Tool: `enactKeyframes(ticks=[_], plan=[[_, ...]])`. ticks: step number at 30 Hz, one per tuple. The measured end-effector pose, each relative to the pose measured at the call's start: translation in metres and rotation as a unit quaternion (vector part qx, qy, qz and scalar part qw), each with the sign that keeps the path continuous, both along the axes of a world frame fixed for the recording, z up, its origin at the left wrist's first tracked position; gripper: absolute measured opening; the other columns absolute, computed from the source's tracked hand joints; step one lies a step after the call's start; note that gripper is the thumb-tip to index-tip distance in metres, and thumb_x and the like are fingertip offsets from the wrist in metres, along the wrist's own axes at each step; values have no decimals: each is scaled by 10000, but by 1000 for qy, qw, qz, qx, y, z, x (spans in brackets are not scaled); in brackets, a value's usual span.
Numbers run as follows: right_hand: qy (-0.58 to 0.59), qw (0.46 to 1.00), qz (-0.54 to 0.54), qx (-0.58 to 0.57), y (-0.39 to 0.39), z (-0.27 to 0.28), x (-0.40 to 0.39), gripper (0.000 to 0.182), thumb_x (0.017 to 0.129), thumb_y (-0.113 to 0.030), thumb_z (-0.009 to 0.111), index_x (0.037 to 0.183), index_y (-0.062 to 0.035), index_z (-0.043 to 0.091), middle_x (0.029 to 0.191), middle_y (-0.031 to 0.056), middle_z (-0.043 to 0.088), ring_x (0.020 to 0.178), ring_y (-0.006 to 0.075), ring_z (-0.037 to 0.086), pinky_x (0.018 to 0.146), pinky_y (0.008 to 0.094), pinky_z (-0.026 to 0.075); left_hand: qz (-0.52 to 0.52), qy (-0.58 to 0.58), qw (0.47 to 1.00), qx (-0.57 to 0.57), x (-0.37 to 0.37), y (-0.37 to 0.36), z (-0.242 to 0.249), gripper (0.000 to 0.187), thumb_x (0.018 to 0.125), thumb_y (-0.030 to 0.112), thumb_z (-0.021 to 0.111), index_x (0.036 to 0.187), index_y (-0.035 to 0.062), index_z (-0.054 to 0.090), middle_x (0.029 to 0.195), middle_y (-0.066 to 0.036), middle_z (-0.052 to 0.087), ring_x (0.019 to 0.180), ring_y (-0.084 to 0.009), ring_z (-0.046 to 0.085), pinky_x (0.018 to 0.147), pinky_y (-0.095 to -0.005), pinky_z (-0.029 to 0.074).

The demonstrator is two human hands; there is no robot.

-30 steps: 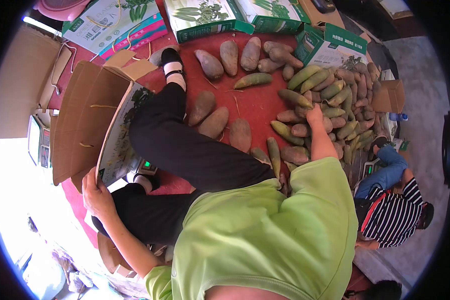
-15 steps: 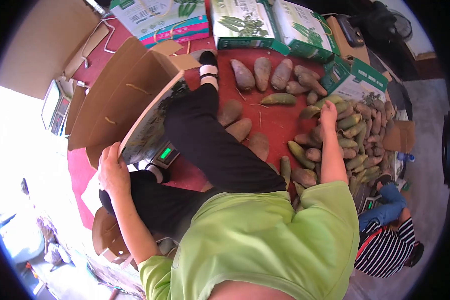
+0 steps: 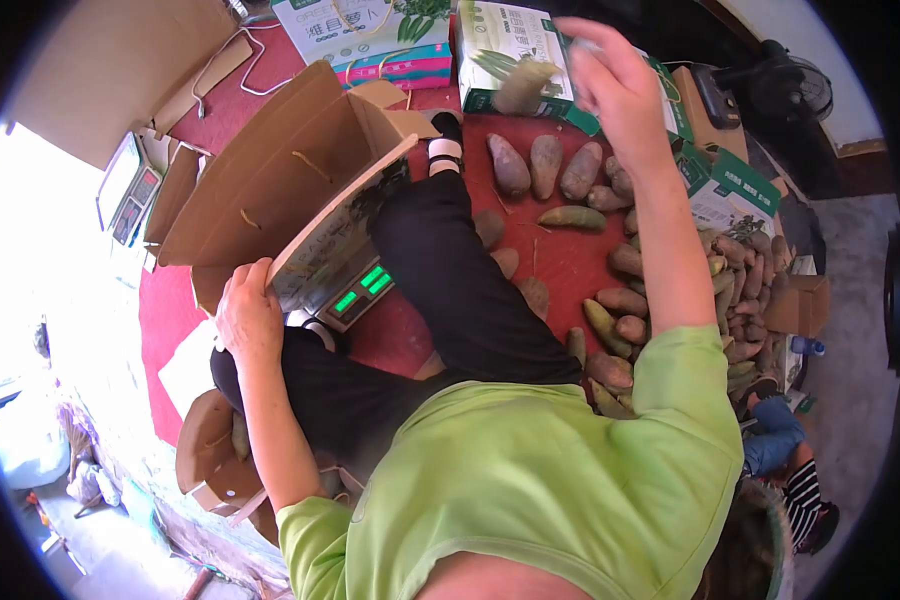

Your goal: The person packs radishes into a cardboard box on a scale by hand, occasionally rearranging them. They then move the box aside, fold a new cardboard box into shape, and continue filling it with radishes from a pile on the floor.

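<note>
Since half a second ago, the right hand is raised from the pile on the red floor, fingers closed on one tuber, now held in the air before the green boxes. Its long axis is tilted, tip down-left. It is judged firm, fairly heavy and rough-skinned, best gripped mid-body. The left hand is clamped on the open carton's edge.
</note>
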State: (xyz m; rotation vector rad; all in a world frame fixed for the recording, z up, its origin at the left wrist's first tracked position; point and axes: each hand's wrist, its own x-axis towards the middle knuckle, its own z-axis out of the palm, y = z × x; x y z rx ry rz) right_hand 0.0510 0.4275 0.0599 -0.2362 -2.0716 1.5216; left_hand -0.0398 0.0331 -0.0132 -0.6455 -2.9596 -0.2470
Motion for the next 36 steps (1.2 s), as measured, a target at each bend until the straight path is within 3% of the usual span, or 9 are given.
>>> enactKeyframes(ticks=[2,8,10,11,14,19,27,32,36], plan=[[16,999,17,29,-12,15,-17,300,931,-104,509,1215,-31,572,651,-60,401,573,29,334,523,201,297,-5,6,1000,2,0,-1,0,262,801,25,584,1036,121,649,993,-58,639,962,-276,609,793,-402,487],[21,986,142,87,-118,43,-116,200,870,-189,571,998,-66,663,766,116,665,703,216,639,662,358,495,-9,3,1000,3,1,1,4,260,798,28,583,1031,121,652,993,-58,639,958,-276,610,787,-403,488],[11,982,183,51,-150,21,-141,237,872,-222,565,1035,-75,654,903,164,675,865,297,648,786,400,501,1,-5,1000,-3,2,1,5,265,795,24,578,1029,123,653,988,-60,638,958,-276,609,785,-402,488],[66,977,154,130,-165,-2,-157,212,893,-163,562,1055,-53,642,828,104,668,753,214,639,696,346,501,-2,-5,1000,-1,2,1,5,265,795,24,578,1029,123,653,988,-60,638,958,-276,609,785,-402,488],[-94,959,220,149,-202,-29,-159,220,866,-206,571,1044,-96,640,990,161,666,940,317,633,832,428,489,-12,-1,1000,-1,1,-1,3,285,785,16,572,1035,130,651,987,-62,636,956,-277,608,783,-403,487],[-296,790,336,418,-215,-62,-143,299,845,-204,584,1132,-129,624,1092,137,651,1034,300,621,880,436,484,-7,-21,1000,-10,2,0,5,299,804,38,559,1074,141,634,1021,-79,630,971,-304,603,789,-418,479],[-82,943,227,229,-137,-38,-106,274,818,-189,612,1059,-65,658,990,133,672,921,275,642,811,383,495,-6,-32,999,16,2,2,5,373,745,-27,553,1080,109,642,1033,-82,631,978,-297,599,810,-414,481],[-40,988,89,121,-63,-22,-52,244,854,-129,611,1081,-48,649,933,78,692,868,150,649,769,276,500,-23,-28,999,19,0,2,3,369,754,-29,549,1084,109,642,1032,-82,631,977,-299,598,808,-412,482],[-53,994,-58,71,-3,-77,-2,228,882,-123,598,1078,-15,644,915,63,687,775,109,617,710,262,502,-27,-24,999,13,1,2,3,313,797,2,562,1079,115,640,1027,-70,631,971,-294,601,794,-404,485]])
